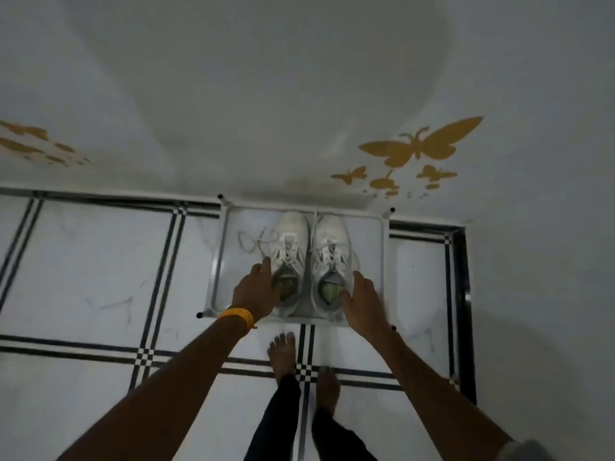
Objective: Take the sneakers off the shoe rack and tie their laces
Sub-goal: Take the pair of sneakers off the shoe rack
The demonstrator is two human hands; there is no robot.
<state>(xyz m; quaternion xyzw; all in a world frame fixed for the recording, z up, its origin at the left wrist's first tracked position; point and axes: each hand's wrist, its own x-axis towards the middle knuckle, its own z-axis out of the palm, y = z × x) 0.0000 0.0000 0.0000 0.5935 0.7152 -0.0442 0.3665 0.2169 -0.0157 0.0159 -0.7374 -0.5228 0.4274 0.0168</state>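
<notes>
Two white sneakers stand side by side on top of a white shoe rack (372, 227), toes toward the wall. The left sneaker (291, 234) has loose laces (251, 242) trailing to its left over the shelf. The right sneaker (331, 237) also has untied laces. My left hand (258, 292), with a yellow band on the wrist, lies over the left sneaker's heel opening, fingers reaching in or beside it. My right hand (361, 301) rests against the right sneaker's outer heel side with fingers spread. Whether either hand grips its shoe is unclear.
The rack stands against a white wall (299, 94) with yellow butterfly stickers (419, 144). The floor is white tile with black checkered lines (146, 354). My bare feet (283, 354) stand just in front of the rack. A dark border strip (464, 311) runs along the right.
</notes>
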